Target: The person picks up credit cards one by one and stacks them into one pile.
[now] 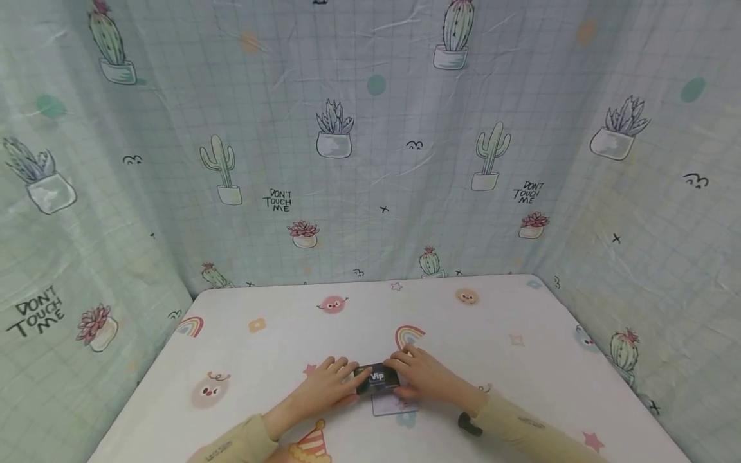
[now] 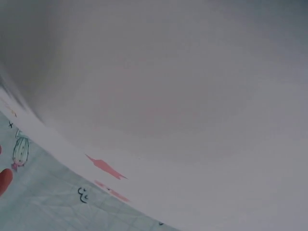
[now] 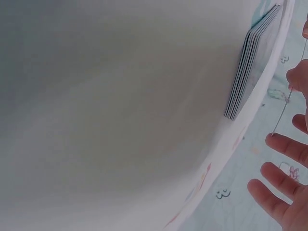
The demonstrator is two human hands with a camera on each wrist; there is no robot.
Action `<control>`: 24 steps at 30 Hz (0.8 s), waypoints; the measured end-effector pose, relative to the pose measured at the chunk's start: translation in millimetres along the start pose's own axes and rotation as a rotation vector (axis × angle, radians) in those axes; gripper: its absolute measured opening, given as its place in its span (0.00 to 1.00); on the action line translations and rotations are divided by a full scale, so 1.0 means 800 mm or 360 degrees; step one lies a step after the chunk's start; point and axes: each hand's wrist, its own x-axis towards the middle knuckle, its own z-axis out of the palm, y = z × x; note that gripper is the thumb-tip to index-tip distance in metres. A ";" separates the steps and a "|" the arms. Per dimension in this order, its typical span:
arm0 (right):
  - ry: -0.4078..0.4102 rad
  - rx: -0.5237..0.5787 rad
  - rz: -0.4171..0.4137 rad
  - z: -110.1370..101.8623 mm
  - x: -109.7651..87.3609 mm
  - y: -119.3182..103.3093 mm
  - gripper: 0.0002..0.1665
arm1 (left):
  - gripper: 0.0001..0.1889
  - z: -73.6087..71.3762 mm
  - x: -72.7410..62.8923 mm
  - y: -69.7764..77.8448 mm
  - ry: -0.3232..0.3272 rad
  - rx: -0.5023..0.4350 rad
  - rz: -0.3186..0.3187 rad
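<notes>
A dark card (image 1: 377, 377) printed "Vip" is held between both hands, above a stack of cards (image 1: 392, 406) lying on the table. My left hand (image 1: 330, 387) grips its left end, the index finger reaching over the printed face. At the opposite end, my right hand (image 1: 427, 378) pinches the card between thumb and fingers. The right wrist view shows the card edge-on as a thin line beside the right-hand fingers (image 3: 284, 147); the several-layered stack (image 3: 252, 62) sits lower on the table. Only a fingertip (image 2: 5, 180) shows in the left wrist view.
A white cloth with cartoon prints covers the table (image 1: 255, 360). Cactus-patterned curtains (image 1: 382, 173) surround it at the back and both sides. Something small and black (image 1: 469, 424) shows beneath the right wrist.
</notes>
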 end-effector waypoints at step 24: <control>0.0080 0.0044 -0.0009 -0.008 -0.029 0.005 0.30 | 0.28 -0.001 0.021 0.017 0.0041 0.0050 0.0030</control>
